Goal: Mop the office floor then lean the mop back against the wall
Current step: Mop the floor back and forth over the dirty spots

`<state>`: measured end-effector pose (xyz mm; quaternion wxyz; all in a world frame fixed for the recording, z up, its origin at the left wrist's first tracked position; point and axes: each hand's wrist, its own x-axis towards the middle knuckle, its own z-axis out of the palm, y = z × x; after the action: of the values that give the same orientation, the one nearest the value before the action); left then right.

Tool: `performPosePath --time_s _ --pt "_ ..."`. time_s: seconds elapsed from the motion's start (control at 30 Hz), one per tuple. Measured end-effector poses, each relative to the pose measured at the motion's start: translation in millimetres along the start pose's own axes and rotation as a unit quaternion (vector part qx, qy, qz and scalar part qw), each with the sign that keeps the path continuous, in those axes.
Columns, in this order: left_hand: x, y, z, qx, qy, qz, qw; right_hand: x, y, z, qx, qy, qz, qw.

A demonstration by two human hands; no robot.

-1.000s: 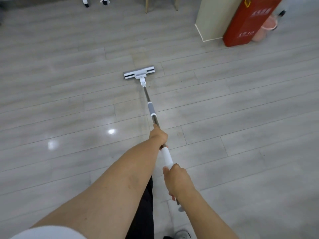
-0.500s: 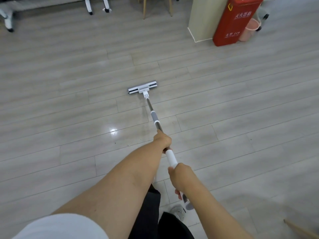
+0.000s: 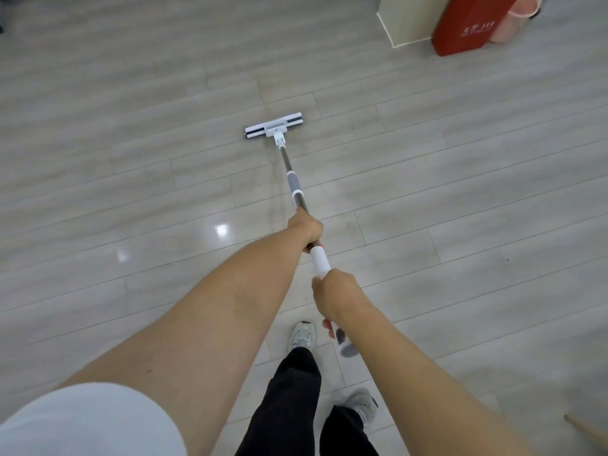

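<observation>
A flat white mop head [image 3: 273, 126] lies on the pale grey plank floor [image 3: 460, 179] ahead of me. Its metal pole [image 3: 293, 182], with a grey sleeve, slopes back toward me. My left hand [image 3: 306, 229] is wrapped around the pole just above the white grip [image 3: 319, 261]. My right hand [image 3: 332, 296] holds the grip lower down, near its end, whose grey tip [image 3: 345, 345] sticks out below my wrist. Both arms are stretched forward.
A red cabinet [image 3: 467, 26] stands at the top right beside a cream pillar base [image 3: 406, 21] and a pink bucket [image 3: 516, 14]. My two shoes [image 3: 302, 335] and dark trousers show at the bottom. A wooden edge [image 3: 589, 431] pokes in at the bottom right.
The mop head has slid nearer to me across the planks, and I have stepped back; my feet have come into view and the red cabinet has shifted toward the top right.
</observation>
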<state>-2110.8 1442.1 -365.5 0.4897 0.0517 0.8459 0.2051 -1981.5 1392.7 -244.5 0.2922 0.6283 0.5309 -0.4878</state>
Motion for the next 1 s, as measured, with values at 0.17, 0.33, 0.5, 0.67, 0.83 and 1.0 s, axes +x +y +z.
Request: performPosePath --time_s 0.17,0.33,0.5,0.67,0.83,1.0 --pt "37 23 -13 0.021 0.003 0.005 1.000 26 -34 -4 0.014 0.011 -0.004 1.000" --pt "52 22 -11 0.015 -0.006 0.002 1.000 45 -30 3 -0.003 0.023 -0.052 0.998" --pt "41 -7 16 0.030 -0.001 -0.005 1.000 56 10 25 -0.046 0.042 -0.069 0.996" --pt "1 -40 59 0.036 -0.007 -0.013 0.999 49 76 30 -0.064 0.035 -0.059 0.996" --pt "-59 -83 128 0.043 -0.007 -0.014 0.999 17 169 20 -0.059 0.025 -0.011 0.998" --pt "-152 -143 219 0.037 -0.014 -0.022 0.999 -19 308 17 -0.048 0.007 -0.010 0.999"
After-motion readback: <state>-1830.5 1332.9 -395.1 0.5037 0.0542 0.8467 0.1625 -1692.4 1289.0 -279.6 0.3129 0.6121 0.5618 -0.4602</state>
